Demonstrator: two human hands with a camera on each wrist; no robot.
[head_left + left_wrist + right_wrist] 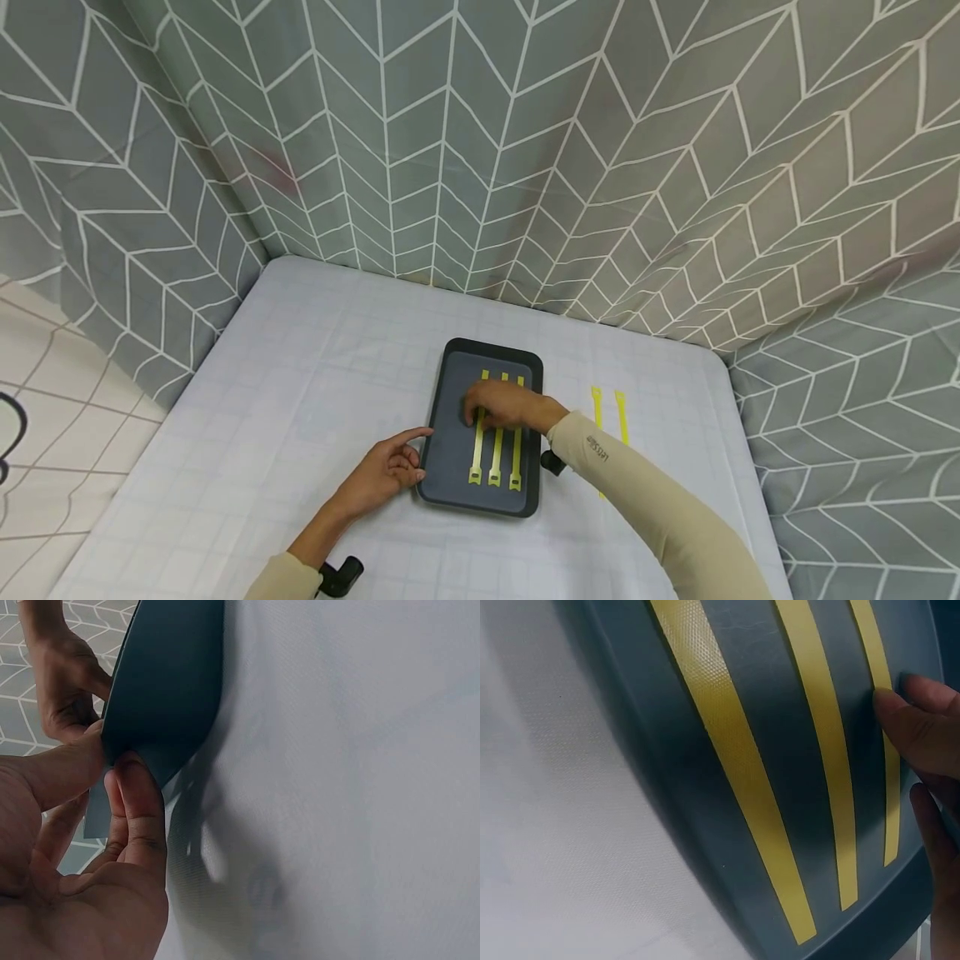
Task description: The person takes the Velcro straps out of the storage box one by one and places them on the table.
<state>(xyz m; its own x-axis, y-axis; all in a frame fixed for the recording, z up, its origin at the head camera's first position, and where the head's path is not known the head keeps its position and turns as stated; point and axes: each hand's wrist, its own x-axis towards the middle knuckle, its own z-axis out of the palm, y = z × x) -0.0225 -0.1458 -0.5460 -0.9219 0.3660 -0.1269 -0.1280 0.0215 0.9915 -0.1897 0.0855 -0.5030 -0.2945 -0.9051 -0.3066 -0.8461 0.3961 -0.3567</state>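
Note:
A dark grey tray (450, 467) lies on the white cloth, its rim held at the left side between the thumb and fingers of my left hand (384, 475). Three yellow hook-and-loop cable ties (516, 458) lie side by side along the tray, slotted heads toward me. My right hand (504, 402) reaches over them from the right. In the right wrist view, the thumb of that hand (922, 739) touches the edge of the outermost tie (892, 795), which lies flat. The left wrist view shows the left fingertips (135, 776) against the tray wall (176, 682).
Right of the tray, more yellow cable ties (622, 412) lie on the cloth, partly covered by the right sleeve (637, 483). A patterned grey curtain (465, 167) stands behind and beside the table (315, 358).

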